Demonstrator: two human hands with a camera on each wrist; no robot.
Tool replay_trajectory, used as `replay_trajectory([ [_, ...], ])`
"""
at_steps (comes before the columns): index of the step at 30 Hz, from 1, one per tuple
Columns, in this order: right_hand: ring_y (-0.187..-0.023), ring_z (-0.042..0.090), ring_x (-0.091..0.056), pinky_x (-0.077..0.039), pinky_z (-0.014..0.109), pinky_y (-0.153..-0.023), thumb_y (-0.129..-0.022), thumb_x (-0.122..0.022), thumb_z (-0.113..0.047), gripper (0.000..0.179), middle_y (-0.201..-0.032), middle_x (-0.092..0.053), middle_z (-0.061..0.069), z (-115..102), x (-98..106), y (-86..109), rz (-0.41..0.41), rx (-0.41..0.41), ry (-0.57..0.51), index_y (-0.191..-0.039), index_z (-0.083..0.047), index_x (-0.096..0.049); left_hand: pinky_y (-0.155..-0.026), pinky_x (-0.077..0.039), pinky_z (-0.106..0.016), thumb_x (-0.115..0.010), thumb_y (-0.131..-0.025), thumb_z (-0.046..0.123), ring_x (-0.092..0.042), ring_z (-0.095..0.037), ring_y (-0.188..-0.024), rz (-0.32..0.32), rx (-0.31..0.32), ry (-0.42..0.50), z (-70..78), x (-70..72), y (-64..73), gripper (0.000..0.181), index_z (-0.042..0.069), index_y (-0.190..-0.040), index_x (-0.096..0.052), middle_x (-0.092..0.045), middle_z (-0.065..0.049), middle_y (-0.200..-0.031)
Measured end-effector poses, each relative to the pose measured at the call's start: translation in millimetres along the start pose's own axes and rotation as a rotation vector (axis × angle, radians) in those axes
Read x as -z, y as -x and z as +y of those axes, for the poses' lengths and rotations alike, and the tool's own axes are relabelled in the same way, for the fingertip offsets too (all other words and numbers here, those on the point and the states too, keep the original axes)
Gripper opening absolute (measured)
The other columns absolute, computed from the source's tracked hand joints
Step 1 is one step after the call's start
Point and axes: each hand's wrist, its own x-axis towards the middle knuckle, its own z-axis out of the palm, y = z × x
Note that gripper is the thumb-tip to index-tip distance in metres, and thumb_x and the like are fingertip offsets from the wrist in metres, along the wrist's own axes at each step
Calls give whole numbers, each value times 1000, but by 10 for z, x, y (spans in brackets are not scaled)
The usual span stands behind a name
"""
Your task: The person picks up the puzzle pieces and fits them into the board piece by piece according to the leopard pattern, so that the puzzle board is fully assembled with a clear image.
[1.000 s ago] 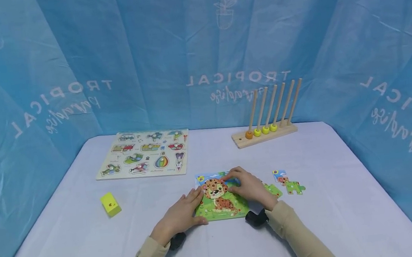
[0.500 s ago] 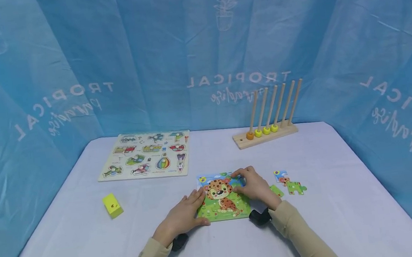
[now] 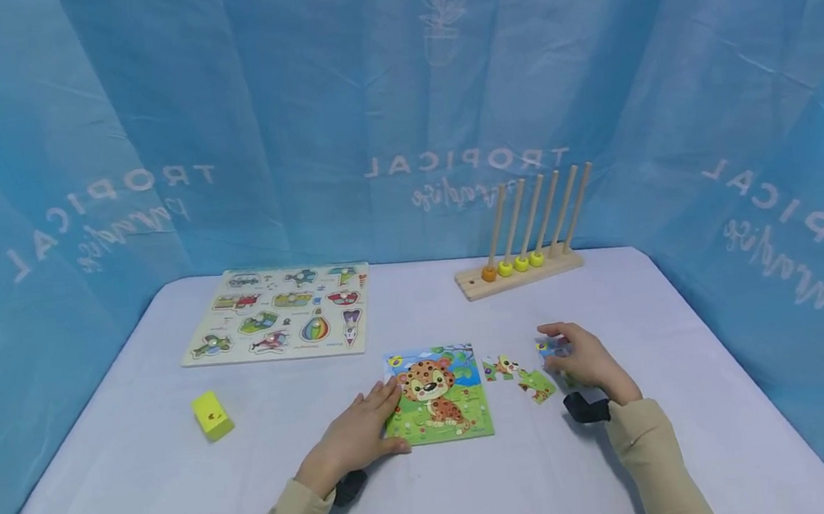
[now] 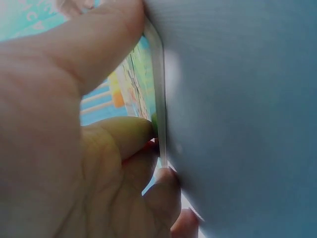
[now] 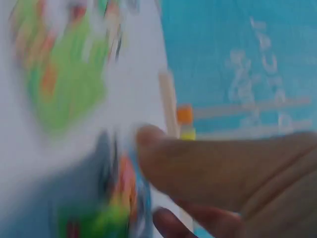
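Note:
A leopard jigsaw puzzle (image 3: 443, 413) lies flat at the middle front of the table. My left hand (image 3: 355, 435) rests along its left side, the fingers on the edge and the thumb by the near corner. Seen from the left wrist, the thumb and fingertips touch the board's rim (image 4: 159, 84). My right hand (image 3: 587, 360) hovers over a loose jigsaw piece (image 3: 546, 349) with blue sky on it, thumb and forefinger spread apart and the piece showing between them. In the blurred right wrist view the thumb overlaps that piece's side.
Two more loose puzzle pieces, one with a face part (image 3: 500, 367) and a green one (image 3: 537, 386), lie right of the puzzle. A peg stand (image 3: 519, 275) with beads is at the back right, a knobbed vehicle board (image 3: 282, 312) at the back left, a yellow block (image 3: 213, 415) front left.
My right hand has left the puzzle's upper right part and moved right to the loose pieces, uncovering two of them. The left hand stays at the puzzle's left edge.

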Motion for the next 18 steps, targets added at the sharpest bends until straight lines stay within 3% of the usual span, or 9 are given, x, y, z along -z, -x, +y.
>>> replay_trajectory([
  [4, -121, 45, -49, -44, 57, -100, -84, -74, -6, 56, -134, -53, 27, 112, 70, 51, -33, 7, 52, -136, 0, -53, -119, -27, -54, -71, -83, 43, -26, -36, -147, 2, -1, -3, 4, -5, -7, 86, 0, -148, -35, -29, -16, -159],
  [8, -110, 40, -51, -48, 53, -89, -82, -76, -8, 53, -127, -52, 27, 51, 12, 33, 3, -15, 85, -132, -3, -57, -118, -27, -56, -71, -84, 41, -27, -38, -146, 0, -19, 16, 3, 26, 26, 85, -2, -148, -36, -29, -17, -158],
  [13, -94, 31, -57, -51, 37, -76, -84, -74, -7, 52, -124, -47, 27, 6, -48, -24, 52, -50, 4, -132, -2, -55, -118, -28, -57, -71, -83, 41, -27, -38, -146, 1, -17, 13, 9, 21, 14, 85, -3, -147, -36, -29, -18, -158],
  [18, -86, 23, -66, -55, 27, -64, -89, -68, -10, 42, -112, -58, 22, -67, -101, -96, 119, -87, -139, -130, -4, -58, -118, -27, -56, -71, -83, 42, -27, -39, -146, 3, -18, 11, 0, 12, 10, 86, -2, -147, -36, -29, -19, -158],
])
